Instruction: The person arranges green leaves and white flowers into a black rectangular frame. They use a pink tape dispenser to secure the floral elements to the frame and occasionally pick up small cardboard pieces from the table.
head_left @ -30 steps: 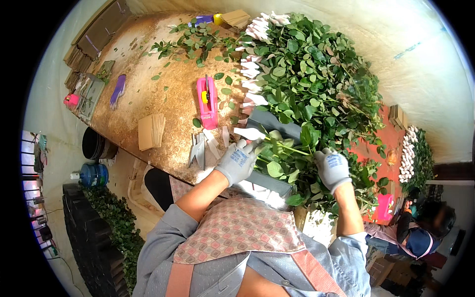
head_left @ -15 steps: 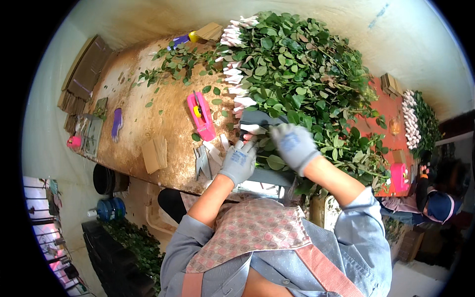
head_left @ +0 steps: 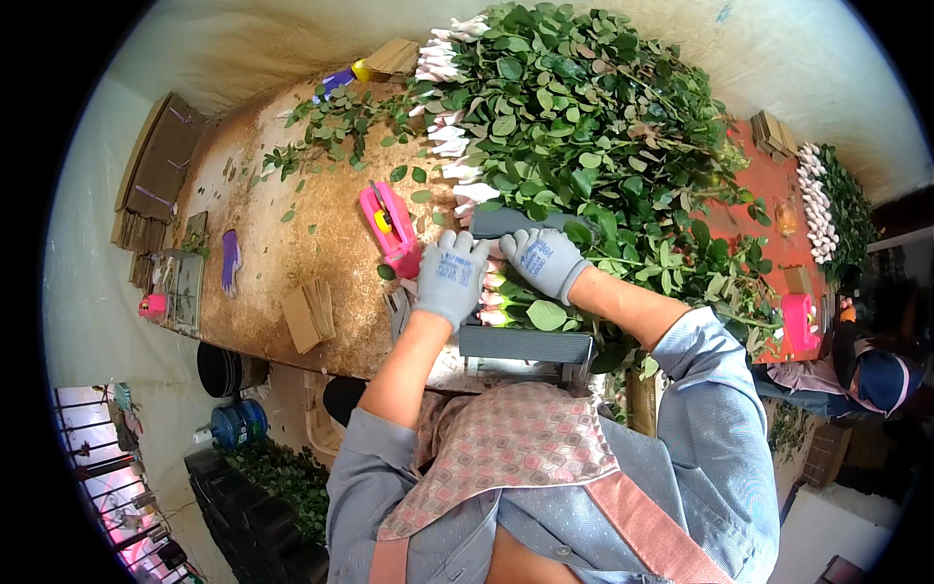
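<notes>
My left hand (head_left: 453,278) and my right hand (head_left: 545,263), both in grey gloves, meet over a dark grey holder (head_left: 530,343). Between their fingertips shows a bit of a rose bud in a white wrap (head_left: 495,251); the fingers are bent and closed around it, mostly hiding it. Just below them, bare pink rose buds (head_left: 495,300) lie in the holder, their leaves to the right. A pink tape dispenser (head_left: 390,230) stands left of my left hand. A grey metal tool (head_left: 399,310) is partly covered by my left wrist.
A large pile of leafy rose stems (head_left: 593,117) with white-wrapped heads (head_left: 448,136) fills the table's far side. Folded cardboard (head_left: 309,313), a purple glove (head_left: 231,263) and loose leaves lie on the brown table (head_left: 263,234). Another person (head_left: 880,380) is at the far right.
My right hand has come left and joined my left hand at the wrapped bud. My left hand has moved slightly up and left, leaving the pink buds in the holder in view.
</notes>
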Available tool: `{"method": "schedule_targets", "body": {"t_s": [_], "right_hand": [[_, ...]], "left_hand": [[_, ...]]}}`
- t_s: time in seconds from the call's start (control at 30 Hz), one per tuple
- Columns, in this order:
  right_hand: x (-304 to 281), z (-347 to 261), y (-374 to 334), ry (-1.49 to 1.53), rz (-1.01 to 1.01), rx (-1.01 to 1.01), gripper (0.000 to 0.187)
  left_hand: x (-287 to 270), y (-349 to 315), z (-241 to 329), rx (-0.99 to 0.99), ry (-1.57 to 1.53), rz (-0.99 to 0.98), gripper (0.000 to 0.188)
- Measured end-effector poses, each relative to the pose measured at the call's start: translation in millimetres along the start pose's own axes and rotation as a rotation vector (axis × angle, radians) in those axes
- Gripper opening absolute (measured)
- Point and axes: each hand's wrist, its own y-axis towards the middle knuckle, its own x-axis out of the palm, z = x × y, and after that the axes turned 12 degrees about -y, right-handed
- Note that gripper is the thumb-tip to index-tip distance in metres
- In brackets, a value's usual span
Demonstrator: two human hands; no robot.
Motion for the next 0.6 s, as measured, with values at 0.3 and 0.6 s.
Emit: {"method": "schedule_targets", "body": {"t_s": [0.3, 0.6], "right_hand": [[16.0, 4.1, -3.6, 0.032, 0.017, 0.009, 0.013], [18.5, 6.3, -1.2, 0.092, -0.016, 0.038, 0.016]], "left_hand": [[7.0, 23.6, -17.0, 0.119, 0.169, -0.174, 0.007], [-28.8, -2.3, -52.4, -0.162, 0.263, -0.213, 0.013]]}}
